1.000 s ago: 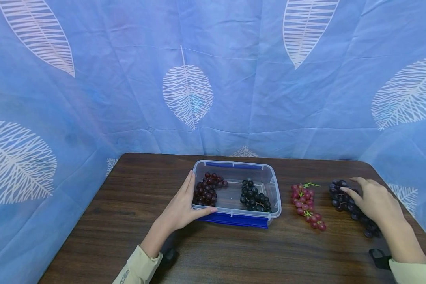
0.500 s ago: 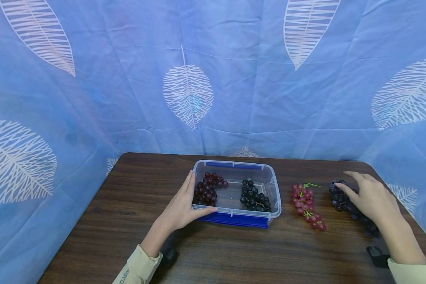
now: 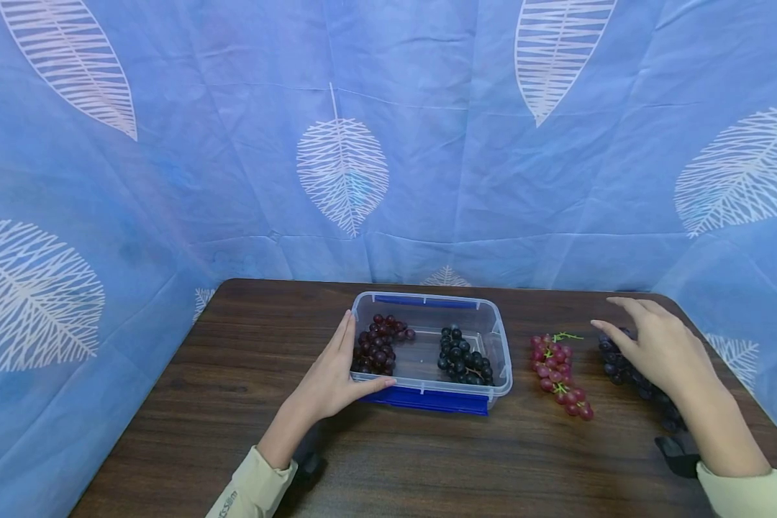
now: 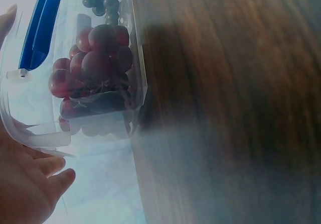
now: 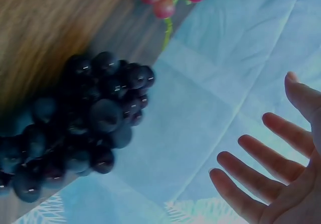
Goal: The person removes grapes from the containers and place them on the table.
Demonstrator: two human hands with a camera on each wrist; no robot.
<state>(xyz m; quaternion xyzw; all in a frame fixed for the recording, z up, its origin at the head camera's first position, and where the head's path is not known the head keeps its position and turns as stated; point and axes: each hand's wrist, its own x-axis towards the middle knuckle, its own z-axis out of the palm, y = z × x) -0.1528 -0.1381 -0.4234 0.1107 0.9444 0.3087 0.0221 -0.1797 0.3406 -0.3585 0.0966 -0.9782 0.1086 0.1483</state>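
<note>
My left hand (image 3: pixel 320 388) rests at the near left corner of a clear plastic food container (image 3: pixel 507 352). Its straight fingers lie along the left side and its thumb reaches over the front rim. Inside the container, a dark red grape bunch (image 3: pixel 377 349) lies at the left and a black grape bunch (image 3: pixel 465 363) at the right. My right hand (image 3: pixel 670 352), fingers spread and holding nothing, is raised over a long dark purple grape bunch (image 3: pixel 626 373), hiding part of it. The right wrist view shows this bunch (image 5: pixel 103 116) apart from the fingers (image 5: pixel 271 174).
A pink-red grape bunch (image 3: pixel 560 378) with green stems lies on the brown wooden table (image 3: pixel 427 460) between the container and the purple bunch. Blue locking flaps (image 3: pixel 427 401) hang on the container's sides. A blue cloth (image 3: pixel 440 180) with white leaf prints hangs behind the table.
My right hand has lifted off the dark purple bunch and shifted left and away from me, its fingers spread. The left hand, the container and the grapes have stayed in place.
</note>
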